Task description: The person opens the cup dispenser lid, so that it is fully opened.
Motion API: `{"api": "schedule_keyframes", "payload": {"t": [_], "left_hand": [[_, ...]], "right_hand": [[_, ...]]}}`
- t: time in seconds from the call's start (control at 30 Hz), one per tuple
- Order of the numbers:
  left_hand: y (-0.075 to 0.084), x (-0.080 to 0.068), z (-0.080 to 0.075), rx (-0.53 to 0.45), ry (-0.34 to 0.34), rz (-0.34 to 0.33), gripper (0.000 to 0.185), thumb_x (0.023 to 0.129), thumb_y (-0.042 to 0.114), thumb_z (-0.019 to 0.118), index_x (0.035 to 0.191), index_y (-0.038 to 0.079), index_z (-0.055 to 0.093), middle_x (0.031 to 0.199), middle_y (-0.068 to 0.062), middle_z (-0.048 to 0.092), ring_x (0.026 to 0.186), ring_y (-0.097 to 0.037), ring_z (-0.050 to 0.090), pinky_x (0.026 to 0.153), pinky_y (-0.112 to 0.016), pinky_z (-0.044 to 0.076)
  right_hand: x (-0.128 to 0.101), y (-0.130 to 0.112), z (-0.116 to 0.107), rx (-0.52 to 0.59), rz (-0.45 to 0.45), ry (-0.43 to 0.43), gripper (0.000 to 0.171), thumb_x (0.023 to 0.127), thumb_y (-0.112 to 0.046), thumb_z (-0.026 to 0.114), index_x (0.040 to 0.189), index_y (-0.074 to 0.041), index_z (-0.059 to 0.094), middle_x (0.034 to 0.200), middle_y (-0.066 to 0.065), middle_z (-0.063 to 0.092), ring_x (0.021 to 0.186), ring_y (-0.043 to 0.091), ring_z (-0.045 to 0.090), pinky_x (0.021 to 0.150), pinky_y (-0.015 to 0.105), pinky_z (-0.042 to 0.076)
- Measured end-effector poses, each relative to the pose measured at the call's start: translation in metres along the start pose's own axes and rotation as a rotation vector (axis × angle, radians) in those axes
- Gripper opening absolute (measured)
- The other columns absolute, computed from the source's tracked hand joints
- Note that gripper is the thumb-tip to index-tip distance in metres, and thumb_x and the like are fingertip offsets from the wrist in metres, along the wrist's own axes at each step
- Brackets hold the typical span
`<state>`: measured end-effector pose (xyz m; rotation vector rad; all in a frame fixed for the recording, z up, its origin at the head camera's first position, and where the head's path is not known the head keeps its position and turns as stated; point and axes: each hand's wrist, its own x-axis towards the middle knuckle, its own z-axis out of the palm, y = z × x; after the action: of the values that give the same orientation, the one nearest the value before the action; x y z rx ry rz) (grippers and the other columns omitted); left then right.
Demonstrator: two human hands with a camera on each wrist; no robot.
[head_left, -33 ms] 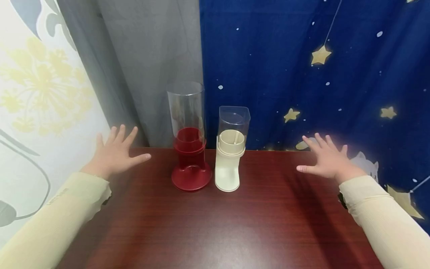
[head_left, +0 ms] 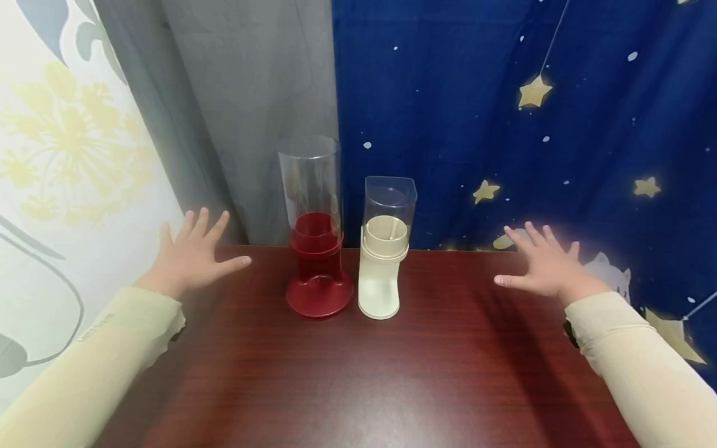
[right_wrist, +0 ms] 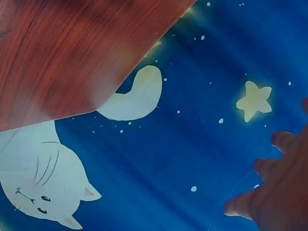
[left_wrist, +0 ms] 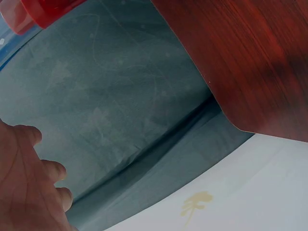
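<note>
Two upright stands with clear tops are side by side near the back edge of the table. The left one is a taller clear tube on a dark red stand (head_left: 319, 295) with a round base. Beside it is a shorter cream stand (head_left: 379, 292) with a clear, open-topped container. My left hand (head_left: 187, 258) is spread in the air to the left of the red stand, thumb pointing toward it. On the far right my right hand (head_left: 546, 264) is also spread, well away from the cream stand. Both hands hold nothing.
The glossy red-brown table (head_left: 358, 386) spans the front and has rounded back corners. Behind it hang a grey curtain (head_left: 257, 93) and a blue star-patterned curtain (head_left: 437, 112). White patterned cloth (head_left: 84, 205) is at the left.
</note>
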<state>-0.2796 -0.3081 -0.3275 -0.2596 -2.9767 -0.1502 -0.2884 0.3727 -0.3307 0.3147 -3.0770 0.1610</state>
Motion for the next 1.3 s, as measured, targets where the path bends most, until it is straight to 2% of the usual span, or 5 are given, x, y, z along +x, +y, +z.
{"api": "schedule_keyframes", "payload": {"t": [0.17,0.43,0.6,0.83,1.3], "left_hand": [[0.001,0.001,0.001,-0.009,0.001,0.003,0.117,0.090,0.087,0.048,0.171,0.017,-0.001,0.171,-0.034,-0.004,0.156,-0.059,-0.006,0.114,-0.083,-0.015],[0.005,0.005,0.008,-0.102,-0.006,0.019,0.121,0.091,0.082,0.055,0.170,0.013,-0.004,0.172,-0.034,-0.001,0.157,-0.056,-0.007,0.114,-0.083,-0.013],[0.013,0.012,0.013,-0.184,0.009,0.039,0.121,0.090,0.079,0.060,0.170,0.014,-0.004,0.175,-0.027,0.006,0.160,-0.052,-0.006,0.116,-0.083,-0.008],[0.029,0.018,0.020,-0.300,0.008,0.075,0.119,0.093,0.068,0.067,0.170,0.011,-0.003,0.176,-0.022,0.006,0.160,-0.051,-0.004,0.121,-0.079,-0.003],[0.058,0.029,0.026,-0.508,0.042,0.027,0.125,0.085,0.073,0.073,0.170,0.030,-0.008,0.179,-0.005,0.002,0.163,-0.039,0.008,0.119,-0.074,0.028]], "right_hand": [[0.005,-0.002,-0.008,0.068,-0.010,0.056,0.116,0.088,-0.073,0.069,0.171,-0.028,0.002,0.173,0.029,0.000,0.154,0.062,-0.006,0.099,0.097,-0.003],[0.014,-0.028,-0.040,0.383,-0.104,0.199,0.110,0.091,-0.046,0.081,0.171,-0.027,0.009,0.176,0.020,0.006,0.160,0.050,-0.007,0.115,0.086,-0.004],[0.021,-0.051,-0.061,0.475,-0.145,0.273,0.106,0.090,-0.035,0.084,0.171,-0.024,0.016,0.175,0.021,0.015,0.160,0.048,0.012,0.122,0.077,0.015],[0.030,-0.083,-0.086,0.489,-0.172,0.288,0.103,0.091,-0.043,0.081,0.171,-0.029,0.017,0.176,0.012,0.016,0.160,0.043,0.018,0.121,0.077,0.019],[0.046,-0.142,-0.119,0.511,-0.250,0.298,0.103,0.089,-0.057,0.079,0.170,-0.031,0.020,0.176,0.007,0.021,0.161,0.036,0.020,0.126,0.070,0.019]]}}
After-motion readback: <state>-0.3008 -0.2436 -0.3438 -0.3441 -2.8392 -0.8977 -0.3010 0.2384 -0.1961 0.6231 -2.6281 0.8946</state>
